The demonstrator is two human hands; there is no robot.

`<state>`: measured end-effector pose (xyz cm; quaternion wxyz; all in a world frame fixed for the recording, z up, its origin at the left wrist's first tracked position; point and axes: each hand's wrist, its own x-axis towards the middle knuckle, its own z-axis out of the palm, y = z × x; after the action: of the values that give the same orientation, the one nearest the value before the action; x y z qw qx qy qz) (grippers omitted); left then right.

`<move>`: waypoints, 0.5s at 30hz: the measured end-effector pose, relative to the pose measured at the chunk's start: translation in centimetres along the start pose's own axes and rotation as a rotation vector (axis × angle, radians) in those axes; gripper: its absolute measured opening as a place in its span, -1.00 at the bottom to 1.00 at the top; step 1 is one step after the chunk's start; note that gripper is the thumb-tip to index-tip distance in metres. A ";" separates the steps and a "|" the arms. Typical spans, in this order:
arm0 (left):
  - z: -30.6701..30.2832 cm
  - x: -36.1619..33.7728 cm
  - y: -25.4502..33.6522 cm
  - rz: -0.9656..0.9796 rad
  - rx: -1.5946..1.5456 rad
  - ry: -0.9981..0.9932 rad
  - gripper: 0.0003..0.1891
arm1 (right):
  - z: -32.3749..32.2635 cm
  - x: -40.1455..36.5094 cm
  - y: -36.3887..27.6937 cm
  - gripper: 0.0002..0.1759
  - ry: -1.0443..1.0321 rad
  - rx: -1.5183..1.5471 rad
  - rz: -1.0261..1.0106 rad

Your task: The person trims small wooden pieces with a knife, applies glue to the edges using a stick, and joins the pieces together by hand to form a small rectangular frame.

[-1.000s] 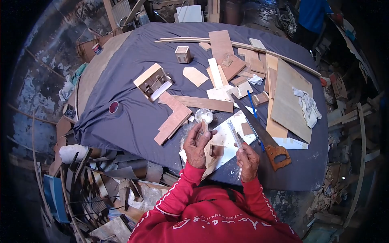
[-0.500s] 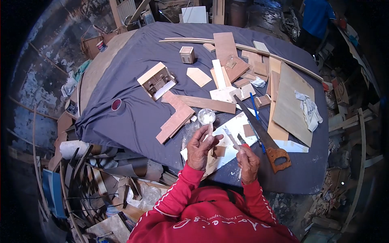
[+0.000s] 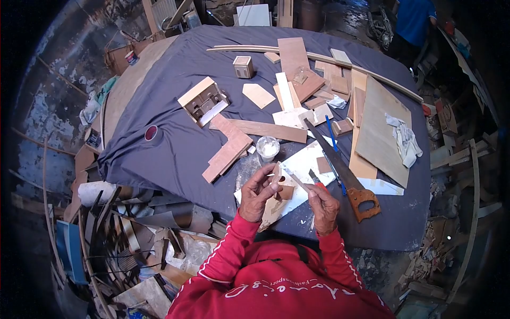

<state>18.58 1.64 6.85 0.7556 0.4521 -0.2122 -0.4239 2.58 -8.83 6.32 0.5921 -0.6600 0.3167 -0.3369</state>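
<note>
My left hand [image 3: 259, 192] is closed in a pinch around a small flat wooden piece [image 3: 277, 173], held upright. In my right hand [image 3: 323, 208] is a thin stick [image 3: 300, 183], its tip pointing toward that piece. Just beyond my left hand stands a clear cup of white paste [image 3: 268, 147]. Below my hands lies a white board [image 3: 297, 204], with a small brown wood block [image 3: 286, 192] partly on it. A utility knife with a red handle [image 3: 320, 184] rests beside my right fingers.
A handsaw [image 3: 364, 204] lies to the right, beside a large plywood sheet [image 3: 385, 130] with a white cloth [image 3: 405, 139]. Farther off are a small wooden box [image 3: 243, 67], an open wooden model [image 3: 204, 101] and a dark red cup [image 3: 152, 133]. A person in blue [image 3: 416, 24] stands behind.
My right hand's stick has tilted and come closer to the wooden piece. My left hand has shifted slightly left, and the view has moved a little, leaving the paste cup more exposed.
</note>
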 end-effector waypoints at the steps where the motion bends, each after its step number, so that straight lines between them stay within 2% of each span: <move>1: 0.0 0.0 -0.1 -0.004 -0.002 0.005 -0.48 | -0.1 0.0 0.2 -0.76 -0.005 -0.010 -0.034; 15: -0.2 0.1 -1.0 0.014 0.045 0.036 -0.49 | -1.7 0.9 0.0 -0.77 -0.038 -0.211 -0.260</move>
<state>18.29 1.43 5.84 0.7520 0.4749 -0.2112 -0.4054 1.66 -10.55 6.51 0.4769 -0.7601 0.2511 -0.3630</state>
